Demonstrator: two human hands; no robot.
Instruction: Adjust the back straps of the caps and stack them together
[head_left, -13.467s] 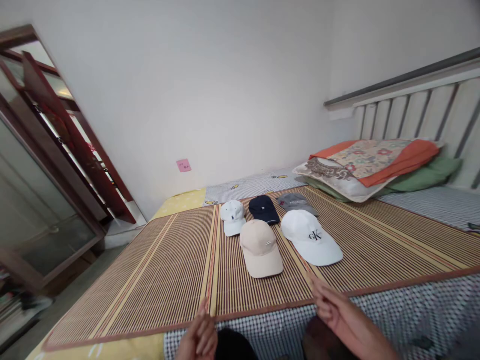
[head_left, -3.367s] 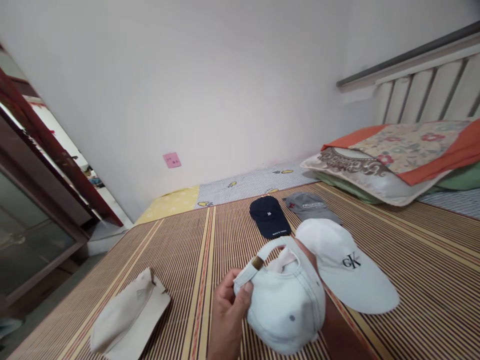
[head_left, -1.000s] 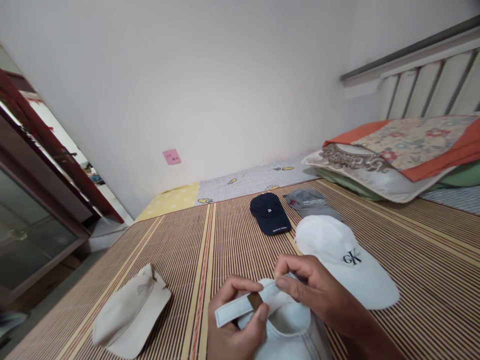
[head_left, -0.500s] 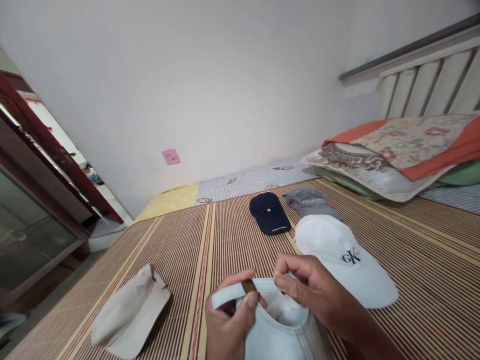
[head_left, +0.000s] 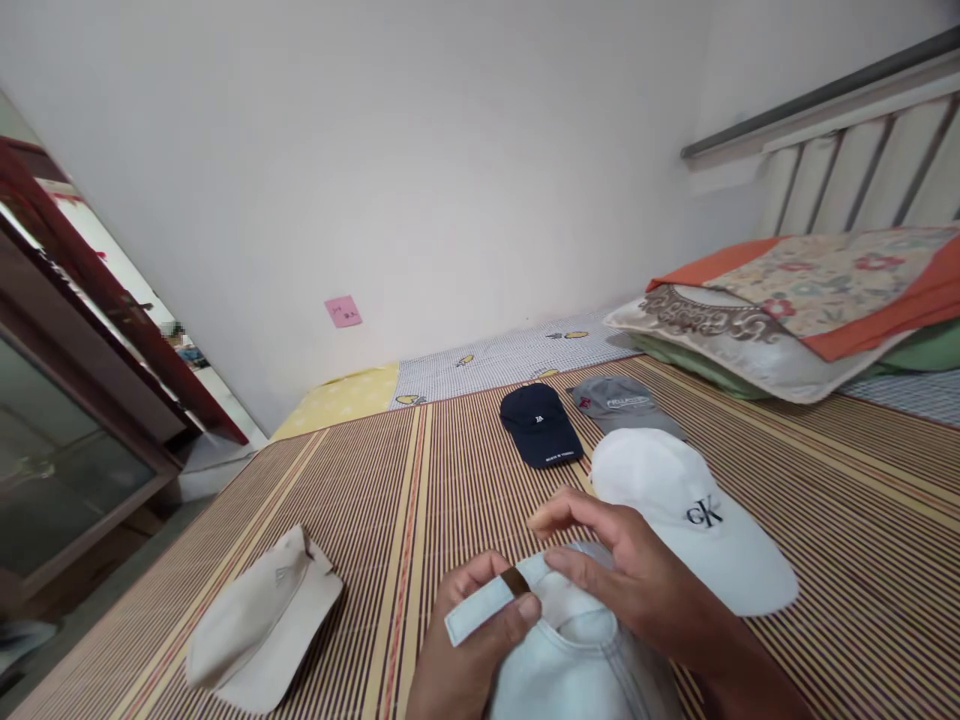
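A pale blue baseball cap (head_left: 585,680) is at the bottom middle, its back opening and adjuster strap (head_left: 476,612) towards me. My left hand (head_left: 469,640) is closed on the strap by the brown loop (head_left: 515,582), thumb in front and fingers behind. The strap's free end sticks out to the left. My right hand (head_left: 637,575) is at the other side of the opening. Its thumb rests against the cap's back band, while the index finger is raised apart from it. The right hand's other fingers are mostly hidden.
To the right lies a white cap (head_left: 652,480) with black letters, close to my right hand. Behind it are a navy cap (head_left: 541,425) and a grey cap (head_left: 622,400). A beige cap (head_left: 262,620) lies left on the striped mat (head_left: 367,530). Pillows (head_left: 780,330) stand back right.
My right index finger has lifted away from the thumb, loosening its pinch on the band. My left hand and the strap have shifted slightly right, and the strap tilts more.
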